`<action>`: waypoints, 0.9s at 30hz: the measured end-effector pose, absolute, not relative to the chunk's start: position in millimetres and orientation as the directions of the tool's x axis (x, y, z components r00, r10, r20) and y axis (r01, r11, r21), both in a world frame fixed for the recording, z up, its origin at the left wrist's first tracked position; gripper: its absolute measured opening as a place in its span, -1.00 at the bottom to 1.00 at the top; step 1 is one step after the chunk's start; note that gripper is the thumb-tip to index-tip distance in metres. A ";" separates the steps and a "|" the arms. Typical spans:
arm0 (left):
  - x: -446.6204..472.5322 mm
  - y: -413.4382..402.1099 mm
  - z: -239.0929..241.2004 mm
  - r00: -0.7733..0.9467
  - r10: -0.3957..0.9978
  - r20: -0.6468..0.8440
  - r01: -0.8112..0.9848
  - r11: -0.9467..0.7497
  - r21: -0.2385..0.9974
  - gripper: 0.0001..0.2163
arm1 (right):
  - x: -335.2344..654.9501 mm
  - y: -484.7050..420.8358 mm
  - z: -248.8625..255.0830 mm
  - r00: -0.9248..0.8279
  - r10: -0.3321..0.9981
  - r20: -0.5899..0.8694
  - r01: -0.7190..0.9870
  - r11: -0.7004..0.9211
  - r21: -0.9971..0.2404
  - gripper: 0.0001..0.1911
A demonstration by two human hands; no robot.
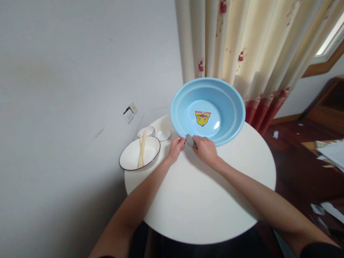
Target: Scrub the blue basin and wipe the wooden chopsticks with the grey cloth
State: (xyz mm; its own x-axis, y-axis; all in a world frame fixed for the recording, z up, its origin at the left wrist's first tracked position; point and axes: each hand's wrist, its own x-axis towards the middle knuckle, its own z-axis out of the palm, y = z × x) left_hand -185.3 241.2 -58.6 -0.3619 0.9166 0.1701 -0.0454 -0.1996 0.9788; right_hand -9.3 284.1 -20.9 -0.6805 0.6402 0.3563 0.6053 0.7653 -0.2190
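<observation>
My right hand (206, 148) is closed around a small grey, rough-looking cloth or pad (190, 140) just in front of the basin's near rim. Close to its left end, my left hand (176, 147) is closed in a pinch; what it holds, if anything, is too small to make out. Beyond both hands stands a light blue plastic basin (185, 100) with a yellow duck print on its bottom. To the left is a large white bowl (129, 157) with a dark rim, and chopsticks (141, 150) lie crossed over it.
A smaller patterned bowl (146, 132) and a small white dish (163, 135) sit behind the large bowl. Everything stands on a round white table (204, 208). A wall with a socket (128, 116) borders the left, and a flowered curtain (225, 43) hangs behind the basin.
</observation>
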 end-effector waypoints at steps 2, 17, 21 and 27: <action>-186.5 242.2 -58.5 -0.382 0.906 0.180 -0.051 -0.215 0.975 -0.44 | -8.7 283.7 -19.0 -0.681 0.642 0.352 0.608 0.764 -0.216 -0.66; -190.5 243.3 -56.4 -0.454 0.862 0.226 -0.042 -0.274 0.961 -0.43 | -9.5 282.7 -19.7 -0.684 0.631 0.367 0.599 0.772 -0.211 -0.72; -187.8 242.9 -62.1 -0.401 0.894 0.200 0.000 -0.218 0.976 -0.38 | -11.5 283.5 -23.6 -0.672 0.641 0.371 0.609 0.763 -0.217 -0.68; -183.2 241.6 -64.2 -0.366 0.915 0.172 0.003 -0.183 0.983 -0.38 | -11.0 282.2 -22.7 -0.677 0.633 0.375 0.601 0.770 -0.215 -0.70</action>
State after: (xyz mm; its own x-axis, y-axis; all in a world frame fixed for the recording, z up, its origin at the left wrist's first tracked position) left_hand -183.2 241.6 -64.2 -0.3660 0.9146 0.1717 0.0032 -0.1832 0.9831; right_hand -11.0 282.2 -22.7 -0.6770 0.6331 0.3752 0.6006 0.7700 -0.2154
